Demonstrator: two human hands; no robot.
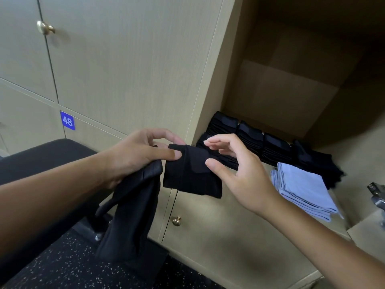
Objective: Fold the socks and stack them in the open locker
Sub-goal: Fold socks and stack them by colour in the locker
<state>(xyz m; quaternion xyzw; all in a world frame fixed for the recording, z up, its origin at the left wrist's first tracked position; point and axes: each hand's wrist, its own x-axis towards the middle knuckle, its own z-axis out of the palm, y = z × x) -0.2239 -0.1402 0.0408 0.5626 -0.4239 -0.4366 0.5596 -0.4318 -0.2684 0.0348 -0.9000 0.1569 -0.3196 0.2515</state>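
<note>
My left hand [139, 153] pinches the top left corner of a folded black sock [190, 174] between thumb and forefinger, in front of the lockers. Its lower fingers also grip a bunch of loose black socks [129, 209] that hang down. My right hand [235, 170] is at the folded sock's right side, fingers spread and loosely curved, thumb tip touching the sock. Behind it the open locker [281, 90] holds rows of folded black socks [260, 142] along its floor.
A folded stack of light blue cloths [304, 188] lies in the locker in front of the black socks. Closed locker doors with brass knobs [176, 221] fill the left; one bears a blue 48 label [67, 120]. A black padded bench [41, 155] stands lower left on speckled flooring.
</note>
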